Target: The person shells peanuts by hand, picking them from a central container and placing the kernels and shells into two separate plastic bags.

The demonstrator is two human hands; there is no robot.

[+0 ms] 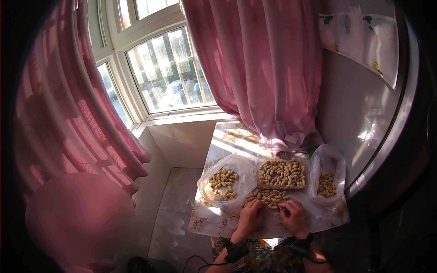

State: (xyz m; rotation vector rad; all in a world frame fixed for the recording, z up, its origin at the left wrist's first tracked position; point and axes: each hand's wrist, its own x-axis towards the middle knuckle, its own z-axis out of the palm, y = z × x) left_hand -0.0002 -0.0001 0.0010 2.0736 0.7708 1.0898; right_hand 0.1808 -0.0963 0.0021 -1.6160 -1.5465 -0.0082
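A loose pile of unshelled peanuts lies on the small table, right in front of both hands. My left hand is at the pile's near left edge, fingers bent together against the peanuts; whatever is between the fingertips is too small to make out. At the pile's right end, my right hand has its fingers curled in a pinch, and its contents are hidden. Behind the pile stands a clear plastic tray heaped with peanuts. A white plastic bag with peanuts sits open on the left, another plastic bag on the right.
Brown crumbs are scattered over the white tabletop. Pink curtains hang behind the table beside a window. A grey panel rises on the right. A round pink shape fills the lower left.
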